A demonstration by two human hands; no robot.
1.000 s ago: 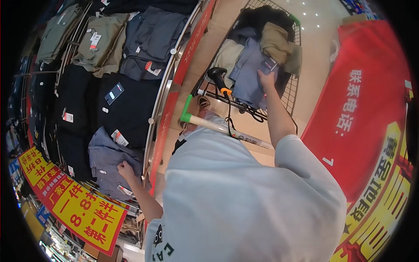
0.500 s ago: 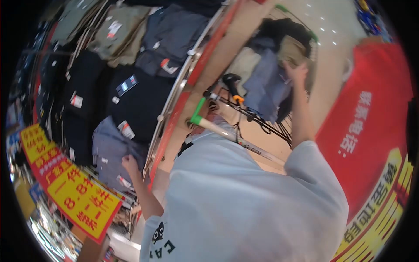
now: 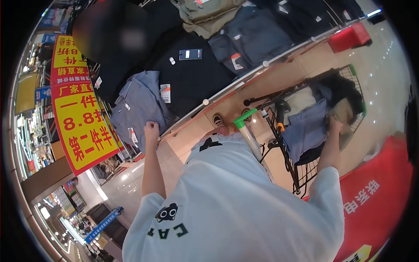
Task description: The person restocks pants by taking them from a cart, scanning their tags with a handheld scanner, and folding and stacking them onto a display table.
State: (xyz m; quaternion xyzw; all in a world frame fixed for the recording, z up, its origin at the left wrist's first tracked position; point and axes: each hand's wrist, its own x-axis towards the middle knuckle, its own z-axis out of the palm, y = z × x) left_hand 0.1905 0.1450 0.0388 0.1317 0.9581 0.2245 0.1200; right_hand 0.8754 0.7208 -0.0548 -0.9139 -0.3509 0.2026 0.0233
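On the left, folded blue-grey trousers (image 3: 142,98) with white tags lie at the edge of a display table. My left hand (image 3: 152,129) has its fingers closed at the near edge of these trousers. To the right, my right hand (image 3: 335,125) reaches into a black wire shopping cart (image 3: 307,177), its fingers curled on a khaki garment (image 3: 345,109). Beside that hand, inside the cart, are a blue-grey garment (image 3: 305,131), a cream garment (image 3: 300,102) and a black garment (image 3: 338,89). The right fingertips are partly hidden.
Dark folded trousers (image 3: 192,74) and grey trousers (image 3: 251,41) cover the display, bordered by a metal rail (image 3: 233,86). A yellow-red sale sign (image 3: 83,118) hangs on the left. The cart's green-ended handle (image 3: 251,137) is close to my body. A red cloth (image 3: 371,187) fills the lower right.
The view has turned, so the display and cart appear rotated. My left hand stays at the blue-grey trousers and my right hand stays on the khaki garment in the cart.
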